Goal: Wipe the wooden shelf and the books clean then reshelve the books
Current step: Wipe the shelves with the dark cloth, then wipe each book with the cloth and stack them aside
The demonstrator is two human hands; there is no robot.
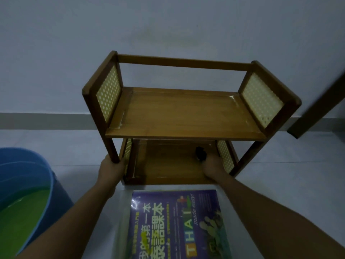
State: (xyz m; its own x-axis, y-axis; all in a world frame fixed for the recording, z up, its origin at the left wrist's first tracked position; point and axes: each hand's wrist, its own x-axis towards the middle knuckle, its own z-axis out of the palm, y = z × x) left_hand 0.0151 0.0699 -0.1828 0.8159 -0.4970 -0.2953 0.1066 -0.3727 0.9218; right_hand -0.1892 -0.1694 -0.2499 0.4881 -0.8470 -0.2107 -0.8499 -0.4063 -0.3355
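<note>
A small two-tier wooden shelf [184,116] with cream perforated side panels stands on the pale floor against the wall, both tiers bare of books. My left hand [112,168] grips the shelf's front left leg near its foot. My right hand [212,165] reaches into the lower tier at its right end and holds a dark cloth [200,153] against the lower board. A purple book [177,225] with "THAI made easy" on its cover lies flat in front of the shelf, between my forearms, inside what looks like a clear container.
A blue bucket [46,180] with a green inside stands at the left, close to my left arm. A dark wooden door frame [321,105] leans in at the right edge. A grey skirting strip runs along the wall's foot.
</note>
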